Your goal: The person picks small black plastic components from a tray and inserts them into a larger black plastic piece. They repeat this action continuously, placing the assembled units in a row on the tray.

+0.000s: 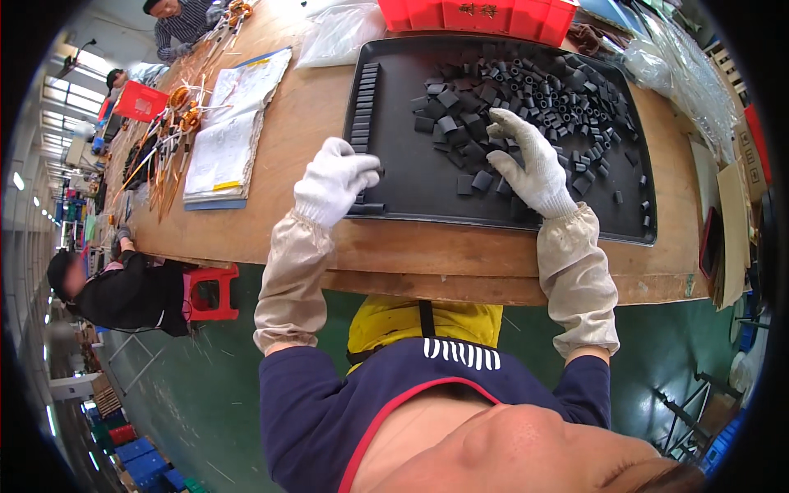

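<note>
A wide black tray lies on the table before me, holding a loose heap of short black tube pieces. Along its left wall runs a neat column of similar black pieces, lined up one below another. My left hand, in a white glove, is over the lower part of that column, its fingers pinched on a small black tube piece that is mostly hidden. Over the near side of the heap, my gloved right hand has its thumb and fingers apart, with nothing visible between them.
Behind the tray stands a red bin, with a clear plastic bag beside it. Papers on a clipboard and copper-coloured coil parts lie to the left. Plastic wrap and cardboard crowd the right. Other people sit at the left.
</note>
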A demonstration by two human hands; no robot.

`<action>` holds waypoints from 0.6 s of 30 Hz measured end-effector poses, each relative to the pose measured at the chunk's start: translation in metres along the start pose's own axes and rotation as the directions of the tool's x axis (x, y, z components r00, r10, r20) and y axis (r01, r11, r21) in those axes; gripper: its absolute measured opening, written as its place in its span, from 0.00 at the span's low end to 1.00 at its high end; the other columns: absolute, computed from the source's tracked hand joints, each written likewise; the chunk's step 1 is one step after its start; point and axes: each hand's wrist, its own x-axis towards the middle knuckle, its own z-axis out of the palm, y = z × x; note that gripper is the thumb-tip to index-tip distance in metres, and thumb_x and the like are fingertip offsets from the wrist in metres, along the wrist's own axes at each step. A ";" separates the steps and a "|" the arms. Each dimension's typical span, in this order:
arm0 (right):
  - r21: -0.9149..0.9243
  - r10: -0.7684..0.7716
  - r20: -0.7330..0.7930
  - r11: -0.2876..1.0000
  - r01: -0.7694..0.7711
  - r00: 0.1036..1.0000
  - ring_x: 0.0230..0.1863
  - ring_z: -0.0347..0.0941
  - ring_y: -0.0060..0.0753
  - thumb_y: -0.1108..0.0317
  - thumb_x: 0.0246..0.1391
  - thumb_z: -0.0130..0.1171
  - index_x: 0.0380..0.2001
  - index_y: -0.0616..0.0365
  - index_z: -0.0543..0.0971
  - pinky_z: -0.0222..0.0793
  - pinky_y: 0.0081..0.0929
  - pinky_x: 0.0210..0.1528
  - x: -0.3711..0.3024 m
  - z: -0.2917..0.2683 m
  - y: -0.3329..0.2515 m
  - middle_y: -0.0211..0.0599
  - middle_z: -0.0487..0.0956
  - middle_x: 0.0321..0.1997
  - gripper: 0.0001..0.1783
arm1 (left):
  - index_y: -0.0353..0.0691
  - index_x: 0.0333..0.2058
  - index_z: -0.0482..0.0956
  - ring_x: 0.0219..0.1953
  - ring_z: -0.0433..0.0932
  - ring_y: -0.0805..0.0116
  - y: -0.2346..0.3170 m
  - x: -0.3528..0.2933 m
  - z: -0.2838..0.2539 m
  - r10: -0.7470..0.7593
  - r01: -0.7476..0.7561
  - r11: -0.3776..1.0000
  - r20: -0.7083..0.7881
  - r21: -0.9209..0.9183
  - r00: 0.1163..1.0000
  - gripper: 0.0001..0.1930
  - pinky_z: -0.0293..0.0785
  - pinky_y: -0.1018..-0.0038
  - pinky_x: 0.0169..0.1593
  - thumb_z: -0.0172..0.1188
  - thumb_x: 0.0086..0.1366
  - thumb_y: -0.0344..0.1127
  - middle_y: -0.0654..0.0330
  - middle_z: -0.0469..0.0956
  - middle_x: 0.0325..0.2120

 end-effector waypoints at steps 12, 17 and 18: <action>-0.021 0.049 0.028 0.999 -0.048 0.998 0.53 0.80 0.40 0.75 0.54 0.69 0.64 0.52 0.74 0.74 0.34 0.57 -0.001 0.000 -0.004 0.39 0.83 0.50 0.33 | 0.46 0.51 0.84 0.51 0.77 0.57 -0.005 -0.020 0.010 0.085 -0.084 0.992 0.009 -0.093 0.996 0.17 0.77 0.67 0.55 0.72 0.63 0.37 0.53 0.75 0.51; -0.147 -0.079 -0.020 0.986 0.075 0.997 0.52 0.79 0.45 0.74 0.50 0.70 0.54 0.53 0.81 0.74 0.37 0.56 0.002 0.001 -0.012 0.40 0.83 0.49 0.25 | 0.33 0.67 0.68 0.52 0.75 0.70 0.050 0.007 0.017 0.051 0.172 0.168 0.183 -0.971 0.982 0.32 0.77 0.67 0.56 0.51 0.77 0.54 0.57 0.75 0.51; -0.160 -0.109 -0.035 0.982 0.102 0.993 0.52 0.79 0.46 0.74 0.50 0.70 0.52 0.53 0.82 0.74 0.38 0.56 0.003 0.000 -0.015 0.41 0.83 0.49 0.24 | 0.33 0.67 0.67 0.51 0.75 0.70 0.054 0.015 0.027 0.085 0.213 -0.007 0.212 -0.977 0.974 0.34 0.77 0.67 0.56 0.50 0.77 0.57 0.57 0.75 0.51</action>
